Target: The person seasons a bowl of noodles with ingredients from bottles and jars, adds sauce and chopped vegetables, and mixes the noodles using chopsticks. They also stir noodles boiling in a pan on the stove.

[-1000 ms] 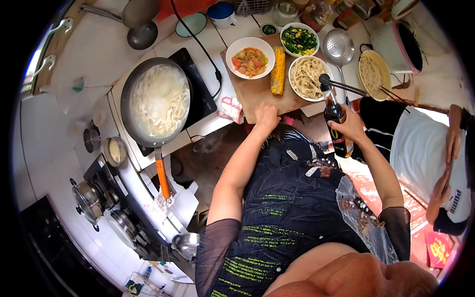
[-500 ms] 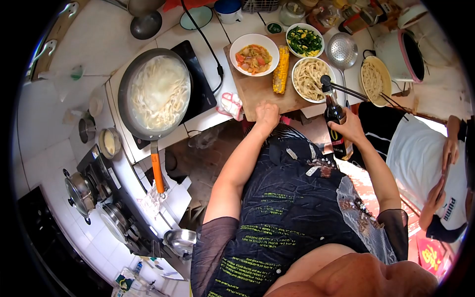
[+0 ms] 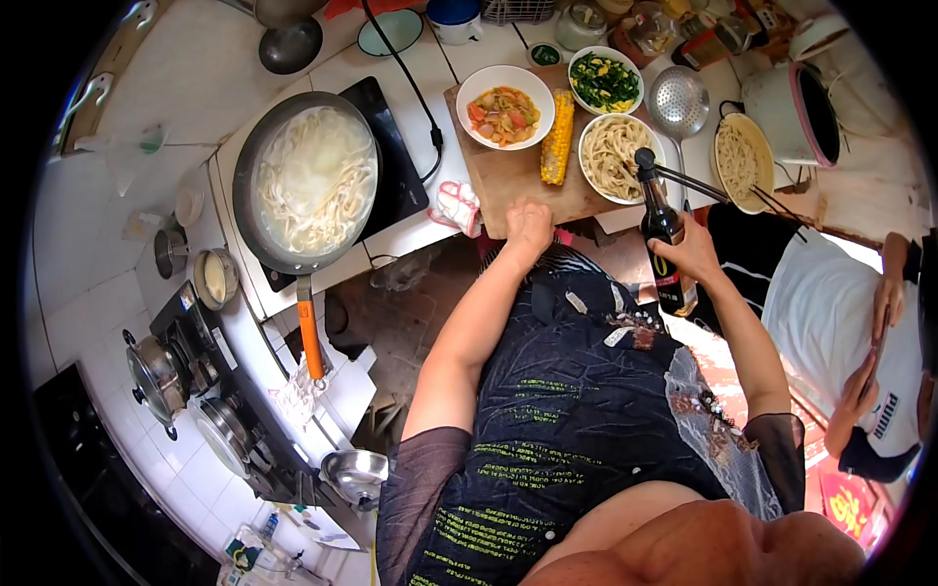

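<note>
My right hand (image 3: 692, 250) is wrapped round a dark glass sauce bottle (image 3: 666, 230) with a black label. Its capped neck leans over the near edge of a white bowl of noodles (image 3: 612, 151). Dark chopsticks (image 3: 696, 183) stick out to the right from behind the bottle top. My left hand (image 3: 530, 225) rests with curled fingers on the near edge of a wooden cutting board (image 3: 496, 186); its fingertips are hidden. On the board are a corn cob (image 3: 557, 139), a bowl of tomato and vegetable stew (image 3: 503, 107) and a bowl of greens with egg (image 3: 604, 82).
Noodles in cloudy liquid fill a pan (image 3: 305, 266) on a black cooktop (image 3: 391, 146) at left; its orange handle (image 3: 310, 340) points towards me. A skimmer (image 3: 678, 102) and a yellow noodle basin (image 3: 728, 156) lie right. Another person (image 3: 831, 313) stands at right, holding a phone-like object.
The view shifts very slightly. Both hands and the bottle stay in practically the same place.
</note>
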Motion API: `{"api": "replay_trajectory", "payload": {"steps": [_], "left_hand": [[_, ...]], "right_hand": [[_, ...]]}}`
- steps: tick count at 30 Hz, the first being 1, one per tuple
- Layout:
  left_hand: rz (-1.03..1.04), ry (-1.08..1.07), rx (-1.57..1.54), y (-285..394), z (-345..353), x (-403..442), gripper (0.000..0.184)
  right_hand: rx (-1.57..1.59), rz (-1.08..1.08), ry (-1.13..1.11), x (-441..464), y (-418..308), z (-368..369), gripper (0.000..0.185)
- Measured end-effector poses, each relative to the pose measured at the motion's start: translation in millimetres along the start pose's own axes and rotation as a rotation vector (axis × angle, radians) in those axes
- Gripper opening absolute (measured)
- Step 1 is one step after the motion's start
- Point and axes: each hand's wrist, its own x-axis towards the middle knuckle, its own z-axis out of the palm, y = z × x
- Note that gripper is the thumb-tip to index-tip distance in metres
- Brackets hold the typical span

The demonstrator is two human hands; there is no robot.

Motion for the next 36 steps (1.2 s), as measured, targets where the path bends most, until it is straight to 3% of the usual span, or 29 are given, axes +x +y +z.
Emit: {"api": "replay_trajectory", "payload": {"steps": [34, 36], "left_hand": [[0.016, 0.034, -0.009, 0, -1, -4, 0.023], [0.025, 0.058, -0.011, 0, -3, -5, 0.023]], "right_hand": [[0.011, 0.055, -0.021, -5, -6, -3, 0.061], [0.195, -0.025, 0.076, -9, -11, -6, 0.059]]}}
